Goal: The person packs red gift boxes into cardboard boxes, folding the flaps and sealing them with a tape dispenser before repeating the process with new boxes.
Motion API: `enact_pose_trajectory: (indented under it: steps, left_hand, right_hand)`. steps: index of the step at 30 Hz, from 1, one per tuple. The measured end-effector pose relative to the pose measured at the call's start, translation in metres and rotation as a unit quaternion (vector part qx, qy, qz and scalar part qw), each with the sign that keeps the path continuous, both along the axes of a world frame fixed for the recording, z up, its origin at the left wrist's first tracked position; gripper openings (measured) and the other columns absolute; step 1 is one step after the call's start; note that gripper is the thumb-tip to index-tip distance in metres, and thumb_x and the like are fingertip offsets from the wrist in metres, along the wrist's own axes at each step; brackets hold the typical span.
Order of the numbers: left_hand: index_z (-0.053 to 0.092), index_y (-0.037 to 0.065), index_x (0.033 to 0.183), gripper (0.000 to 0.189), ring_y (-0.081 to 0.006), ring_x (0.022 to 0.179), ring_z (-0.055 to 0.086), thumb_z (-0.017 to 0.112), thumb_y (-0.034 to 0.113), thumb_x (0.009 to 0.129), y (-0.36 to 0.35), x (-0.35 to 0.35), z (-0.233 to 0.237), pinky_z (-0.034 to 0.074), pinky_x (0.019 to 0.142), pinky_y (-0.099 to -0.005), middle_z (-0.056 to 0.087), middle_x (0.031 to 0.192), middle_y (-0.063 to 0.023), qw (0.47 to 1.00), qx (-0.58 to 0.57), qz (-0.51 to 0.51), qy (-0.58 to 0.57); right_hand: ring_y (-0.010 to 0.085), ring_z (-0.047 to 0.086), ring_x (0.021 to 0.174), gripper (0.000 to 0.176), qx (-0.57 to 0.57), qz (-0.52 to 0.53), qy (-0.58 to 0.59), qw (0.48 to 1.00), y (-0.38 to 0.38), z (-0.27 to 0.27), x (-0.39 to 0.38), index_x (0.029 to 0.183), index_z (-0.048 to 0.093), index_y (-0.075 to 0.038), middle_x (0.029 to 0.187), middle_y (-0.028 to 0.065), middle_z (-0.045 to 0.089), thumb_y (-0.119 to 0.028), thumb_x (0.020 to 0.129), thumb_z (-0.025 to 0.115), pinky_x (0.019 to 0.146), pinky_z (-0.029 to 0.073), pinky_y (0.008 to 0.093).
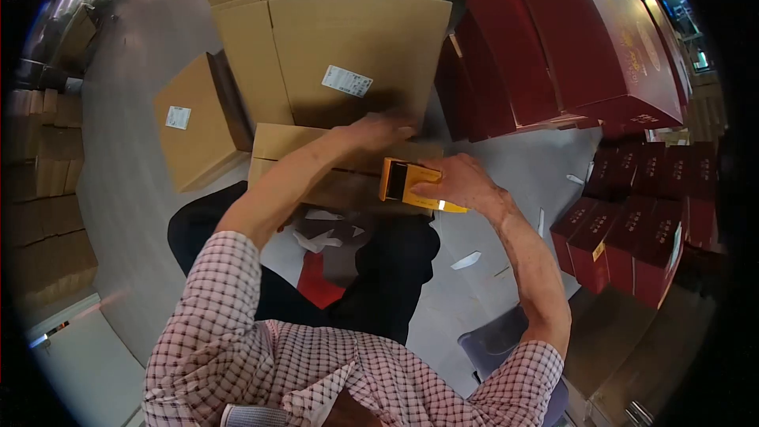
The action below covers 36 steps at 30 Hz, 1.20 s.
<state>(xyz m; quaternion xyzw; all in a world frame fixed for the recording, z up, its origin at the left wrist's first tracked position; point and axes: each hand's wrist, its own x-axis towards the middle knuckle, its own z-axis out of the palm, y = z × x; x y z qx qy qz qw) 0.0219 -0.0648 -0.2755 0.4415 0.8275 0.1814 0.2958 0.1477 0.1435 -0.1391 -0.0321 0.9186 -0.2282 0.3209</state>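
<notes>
My right hand (pixel 462 179) is closed around a yellow, box-shaped object with a black panel (pixel 407 182); I cannot make out its exact kind. It is held over the right end of a low cardboard box (pixel 277 142) in front of my knees. My left hand (pixel 382 130) reaches across to the far side of this box, fingers stretched out and lying flat near its upper edge. The fingertips are shaded and a little blurred. Just behind stands a large upright cardboard carton (pixel 360 39) bearing a white printed label (pixel 347 81).
Another labelled carton (pixel 194 130) leans at the left. Large dark red boxes (pixel 506 55) are stacked at the right, with smaller red boxes (pixel 624 229) below them. Crumpled paper (pixel 320 229) and white scraps (pixel 466 260) lie on the grey floor. Brown cartons (pixel 47 213) line the far left.
</notes>
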Motion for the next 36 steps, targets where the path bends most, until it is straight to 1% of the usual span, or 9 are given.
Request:
enact_pose_trajectory:
  steps: [2, 5, 7, 11, 13, 17, 20, 23, 36]
  left_hand:
    - [0.044, 0.022, 0.158, 0.063, -0.0354, 0.143, 0.049, 0.037, 0.056, 0.106, 0.047, 0.007, 0.021, 0.039, 0.117, -0.0505, 0.053, 0.157, -0.0072, 0.979, -0.127, -0.018, -0.156]
    - [0.045, 0.029, 0.158, 0.063, -0.0347, 0.137, 0.056, 0.034, 0.061, 0.104, 0.050, 0.012, 0.018, 0.043, 0.113, -0.0491, 0.058, 0.152, -0.0052, 0.979, -0.146, 0.005, -0.143]
    - [0.045, 0.027, 0.157, 0.063, -0.0347, 0.137, 0.055, 0.034, 0.060, 0.105, 0.046, 0.014, 0.021, 0.043, 0.113, -0.0483, 0.058, 0.152, -0.0057, 0.982, -0.132, 0.010, -0.137]
    - [0.048, 0.030, 0.156, 0.062, -0.0326, 0.137, 0.056, 0.033, 0.062, 0.105, 0.044, 0.016, 0.010, 0.042, 0.115, -0.0477, 0.056, 0.154, -0.0027, 0.986, -0.114, 0.019, -0.116]
    - [0.046, 0.028, 0.157, 0.063, -0.0346, 0.137, 0.055, 0.032, 0.061, 0.106, 0.042, 0.020, -0.002, 0.043, 0.114, -0.0472, 0.057, 0.153, -0.0050, 0.989, -0.102, 0.020, -0.106]
    - [0.043, 0.029, 0.159, 0.060, -0.0351, 0.135, 0.057, 0.033, 0.058, 0.108, 0.040, 0.028, -0.010, 0.045, 0.111, -0.0475, 0.059, 0.150, -0.0058, 0.996, -0.068, 0.027, -0.053]
    - [0.040, 0.031, 0.161, 0.057, -0.0334, 0.134, 0.057, 0.034, 0.055, 0.109, 0.046, 0.030, 0.020, 0.045, 0.110, -0.0476, 0.060, 0.149, -0.0045, 0.988, -0.114, 0.039, -0.092]
    - [0.041, 0.032, 0.159, 0.053, -0.0321, 0.134, 0.057, 0.034, 0.052, 0.111, 0.046, 0.034, 0.015, 0.045, 0.109, -0.0487, 0.061, 0.147, -0.0041, 0.993, -0.103, 0.029, -0.057]
    - [0.059, 0.018, 0.141, 0.045, -0.0302, 0.125, 0.061, 0.038, 0.043, 0.111, 0.041, 0.050, -0.005, 0.040, 0.103, -0.0524, 0.067, 0.136, -0.0077, 0.997, -0.035, 0.041, 0.048]
  right_hand:
    - [0.0296, 0.075, 0.091, 0.064, -0.022, 0.000, 0.005, 1.000, 0.015, 0.009, 0.003, 0.134, 0.071, -0.010, 0.100, 0.0156, 0.078, -0.054, 0.089, 0.073, 0.092, 0.057, 0.0388]
    - [0.0299, 0.076, 0.089, 0.062, -0.024, 0.026, 0.018, 0.999, 0.050, 0.005, 0.015, 0.134, 0.071, -0.009, 0.100, 0.0162, 0.078, -0.051, 0.088, 0.076, 0.090, 0.058, 0.0387]
    - [0.0296, 0.076, 0.086, 0.059, -0.028, 0.033, 0.054, 0.998, 0.083, 0.007, 0.023, 0.131, 0.071, -0.008, 0.099, 0.0142, 0.079, -0.047, 0.088, 0.078, 0.087, 0.059, 0.0380]
    - [0.0282, 0.076, 0.087, 0.056, -0.020, 0.008, 0.021, 1.000, 0.136, 0.022, 0.034, 0.129, 0.073, -0.010, 0.097, 0.0142, 0.079, -0.050, 0.090, 0.074, 0.088, 0.059, 0.0387]
    - [0.0280, 0.076, 0.089, 0.057, -0.030, -0.009, 0.009, 0.999, 0.157, 0.024, 0.045, 0.130, 0.073, -0.010, 0.099, 0.0140, 0.079, -0.051, 0.090, 0.074, 0.089, 0.059, 0.0377]
    - [0.0275, 0.076, 0.090, 0.057, -0.015, -0.024, 0.021, 0.999, 0.170, 0.008, 0.060, 0.126, 0.075, -0.013, 0.100, 0.0113, 0.079, -0.055, 0.088, 0.074, 0.087, 0.058, 0.0381]
    - [0.0277, 0.074, 0.085, 0.049, -0.024, -0.028, 0.007, 0.999, 0.166, 0.009, 0.057, 0.119, 0.077, -0.016, 0.092, 0.0108, 0.078, -0.052, 0.087, 0.072, 0.082, 0.058, 0.0392]
    - [0.0267, 0.074, 0.085, 0.050, -0.026, -0.030, 0.008, 0.999, 0.171, -0.001, 0.058, 0.120, 0.077, -0.016, 0.092, 0.0102, 0.078, -0.052, 0.086, 0.073, 0.082, 0.058, 0.0396]
    - [0.0309, 0.072, 0.099, 0.054, -0.012, -0.043, -0.030, 0.999, 0.172, -0.014, 0.060, 0.120, 0.077, -0.013, 0.101, 0.0141, 0.077, -0.054, 0.086, 0.071, 0.090, 0.056, 0.0432]
